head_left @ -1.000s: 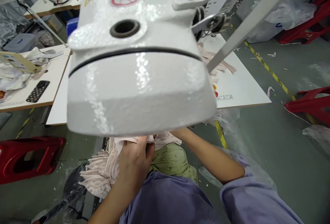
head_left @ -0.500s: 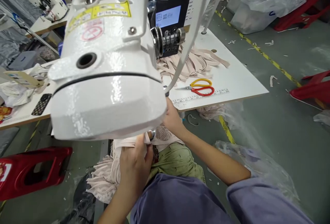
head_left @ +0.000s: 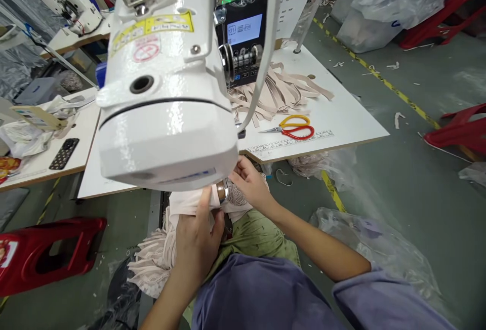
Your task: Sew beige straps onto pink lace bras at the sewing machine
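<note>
A white sewing machine head (head_left: 169, 142) fills the middle of the view and hides its needle area. Just below it, my left hand (head_left: 197, 241) grips a beige fabric piece (head_left: 188, 201), with the index finger stretched along it and the thumb to the side. My right hand (head_left: 252, 186) is at the machine's lower right edge, fingers bent together; what lies between the fingertips is hard to see. Between the hands a shiny metal part (head_left: 222, 191) shows beside beige lace (head_left: 236, 196). More beige lace-edged pieces (head_left: 155, 259) hang in a bunch left of my left hand.
Yellow-and-red-handled scissors (head_left: 296, 127) lie by a printed ruler strip (head_left: 288, 141) on the white table, near beige strips (head_left: 281, 92). A control panel (head_left: 245, 34) stands behind. Red stools (head_left: 87, 239) and plastic bags (head_left: 379, 21) are on the floor around.
My right hand has come out from behind the machine head, so its fingers now show. My left hand stays on the beige fabric. The view has shifted slightly, showing more table at left.
</note>
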Tool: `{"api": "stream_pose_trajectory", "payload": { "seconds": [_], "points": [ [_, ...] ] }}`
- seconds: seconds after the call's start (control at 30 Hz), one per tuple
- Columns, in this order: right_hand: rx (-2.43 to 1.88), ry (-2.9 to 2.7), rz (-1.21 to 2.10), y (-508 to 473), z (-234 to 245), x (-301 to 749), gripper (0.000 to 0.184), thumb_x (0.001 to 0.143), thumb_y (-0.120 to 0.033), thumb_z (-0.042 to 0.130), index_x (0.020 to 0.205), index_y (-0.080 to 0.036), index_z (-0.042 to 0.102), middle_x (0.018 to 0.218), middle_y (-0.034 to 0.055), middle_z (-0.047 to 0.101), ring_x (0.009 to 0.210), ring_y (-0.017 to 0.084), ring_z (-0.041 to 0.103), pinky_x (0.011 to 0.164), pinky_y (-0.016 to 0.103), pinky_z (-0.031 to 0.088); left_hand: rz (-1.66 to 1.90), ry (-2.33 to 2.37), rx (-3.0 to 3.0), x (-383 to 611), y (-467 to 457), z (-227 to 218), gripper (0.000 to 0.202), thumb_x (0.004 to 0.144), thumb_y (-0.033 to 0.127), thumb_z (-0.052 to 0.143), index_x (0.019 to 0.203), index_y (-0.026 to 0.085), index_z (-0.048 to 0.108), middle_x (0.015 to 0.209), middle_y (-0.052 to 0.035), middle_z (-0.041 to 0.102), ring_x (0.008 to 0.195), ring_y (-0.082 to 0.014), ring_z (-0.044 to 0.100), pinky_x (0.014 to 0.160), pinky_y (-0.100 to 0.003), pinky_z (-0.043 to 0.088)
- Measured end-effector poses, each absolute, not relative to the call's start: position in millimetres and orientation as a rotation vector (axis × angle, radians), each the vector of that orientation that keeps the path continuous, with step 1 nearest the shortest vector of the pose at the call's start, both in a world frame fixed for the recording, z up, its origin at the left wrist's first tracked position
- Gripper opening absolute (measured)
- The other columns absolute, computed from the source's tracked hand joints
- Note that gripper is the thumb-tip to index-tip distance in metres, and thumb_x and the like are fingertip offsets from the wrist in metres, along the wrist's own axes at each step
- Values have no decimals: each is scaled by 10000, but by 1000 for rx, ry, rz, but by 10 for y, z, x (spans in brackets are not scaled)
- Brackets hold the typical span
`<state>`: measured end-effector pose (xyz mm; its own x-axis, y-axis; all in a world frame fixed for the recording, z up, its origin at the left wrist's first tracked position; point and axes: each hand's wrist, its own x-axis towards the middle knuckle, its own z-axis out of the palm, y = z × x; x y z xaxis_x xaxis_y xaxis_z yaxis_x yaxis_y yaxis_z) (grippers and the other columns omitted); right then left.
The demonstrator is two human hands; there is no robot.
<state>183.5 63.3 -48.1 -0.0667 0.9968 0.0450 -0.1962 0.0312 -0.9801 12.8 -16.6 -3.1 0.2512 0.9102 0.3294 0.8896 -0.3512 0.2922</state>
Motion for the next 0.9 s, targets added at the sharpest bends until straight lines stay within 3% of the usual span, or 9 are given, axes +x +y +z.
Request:
{"api": "stream_pose_trajectory", "payload": {
  "seconds": [0.27, 0.37, 0.47, 0.57, 0.63, 0.7, 0.77, 0.83, 0.9],
  "points": [
    [-1120, -1217, 1275, 270, -390, 1966, 371, 876, -508, 640, 1099, -225, 554, 1041, 64, 615, 885, 178, 592, 849, 343, 489, 811, 1874, 2462, 314, -369, -230, 954, 898, 365, 665, 1593, 57, 87, 1417, -335, 512, 1246, -412, 590, 885, -484, 579],
    [-1154, -1330, 1224, 31, -315, 2019, 327, 858, -464, 683, 1057, -221, 593, 1010, 48, 624, 917, 188, 583, 871, 340, 467, 796, 1738, 2585, 526, -652, -284, 981, 895, 297, 669, 1607, 94, 27, 1426, -320, 522, 1133, -384, 668, 828, -450, 602],
    [-1121, -1196, 1499, -121, -270, 2081, 283, 883, -472, 650, 994, -214, 617, 917, 26, 618, 844, 170, 574, 778, 301, 473, 708, 1551, 2434, 600, -881, -234, 965, 902, 310, 650, 1611, 126, 23, 1388, -265, 587, 1077, -347, 702, 797, -423, 612],
    [-1103, -963, 1655, -164, -239, 2158, 320, 852, -495, 685, 964, -203, 622, 874, 7, 599, 773, 144, 552, 711, 268, 462, 555, 1399, 2125, 463, -884, -71, 750, 928, 269, 609, 1567, 179, 227, 990, -85, 777, 754, -209, 749, 616, -282, 587],
    [-1093, -957, 1711, -169, -199, 2199, 330, 850, -499, 690, 960, -194, 630, 858, 2, 597, 750, 131, 540, 681, 252, 449, 627, 1347, 2094, 339, -782, 72, 496, 942, 195, 569, 1422, 220, 446, 845, -11, 759, 690, -157, 722, 628, -246, 567],
    [-1053, -1025, 1808, -180, -142, 2221, 324, 867, -496, 672, 954, -186, 634, 823, -5, 595, 726, 124, 538, 656, 243, 440, 816, 1273, 2275, 260, -651, 208, 381, 945, 150, 530, 1322, 205, 533, 1036, -78, 745, 976, -211, 714, 851, -336, 570],
    [-978, -1176, 1885, -197, -83, 2227, 290, 885, -461, 656, 977, -185, 645, 837, -4, 618, 759, 132, 571, 682, 246, 457, 848, 1154, 2507, 239, -528, 295, 402, 944, 152, 511, 1345, 168, 527, 1293, -157, 653, 1274, -294, 570, 1061, -471, 462],
    [-944, -1474, 1812, -213, -54, 2223, 211, 903, -387, 642, 969, -189, 667, 870, 2, 647, 806, 143, 600, 715, 251, 466, 656, 1104, 2613, 246, -425, 303, 349, 960, 197, 488, 1294, 150, 578, 1237, -167, 679, 1227, -309, 592, 1049, -488, 452],
    [-1005, -1857, 1469, -220, -83, 2205, 159, 934, -310, 594, 928, -183, 689, 866, 19, 660, 801, 147, 601, 694, 250, 445, 418, 1272, 2490, 247, -349, 228, 266, 979, 273, 458, 1046, 148, 684, 896, -129, 730, 903, -275, 686, 866, -426, 516]
  ]
}}
